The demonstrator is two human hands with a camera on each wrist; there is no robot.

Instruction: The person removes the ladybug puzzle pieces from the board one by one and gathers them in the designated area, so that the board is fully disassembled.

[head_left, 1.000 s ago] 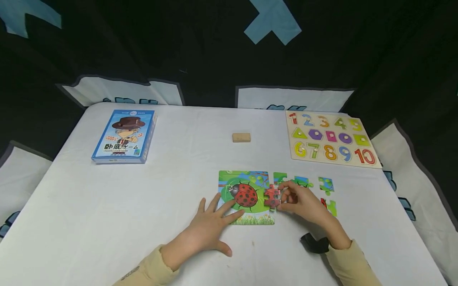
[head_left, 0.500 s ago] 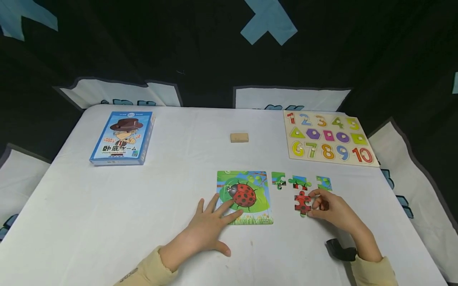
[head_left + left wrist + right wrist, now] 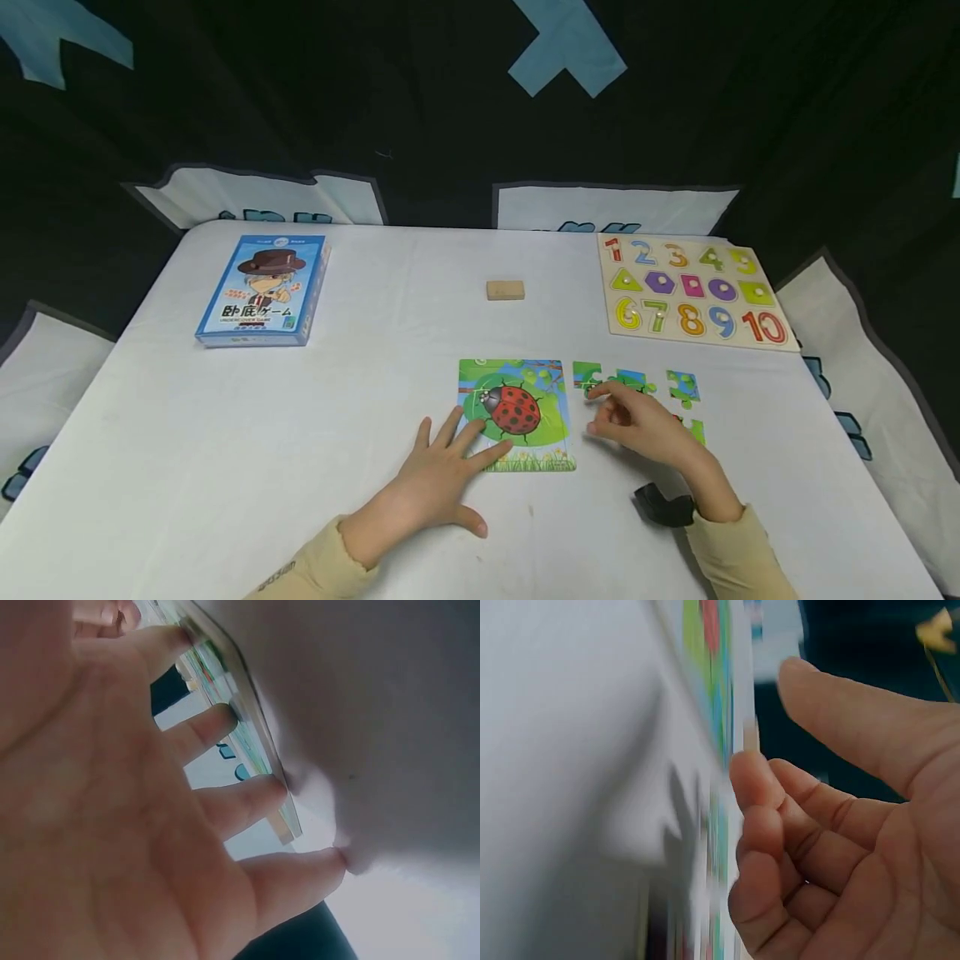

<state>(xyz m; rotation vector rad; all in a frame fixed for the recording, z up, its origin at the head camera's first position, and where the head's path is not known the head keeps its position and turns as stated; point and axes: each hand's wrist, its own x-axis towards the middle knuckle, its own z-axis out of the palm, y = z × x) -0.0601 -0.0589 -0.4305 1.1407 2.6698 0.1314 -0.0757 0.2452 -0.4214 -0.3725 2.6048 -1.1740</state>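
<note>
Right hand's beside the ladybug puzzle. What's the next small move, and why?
I'd probably ease the right hand left to the ladybug puzzle: that hand holds nothing visible and points that way, and the left hand rests on the puzzle.

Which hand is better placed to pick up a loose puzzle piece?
Probably the right hand: it holds nothing and is close to the loose pieces, while the left hand touches the puzzle, farther off.

White table: Undercover Game box near far-left corner, number board far-right, 1 wooden block between, ladybug puzzle nearer front edge.
</note>
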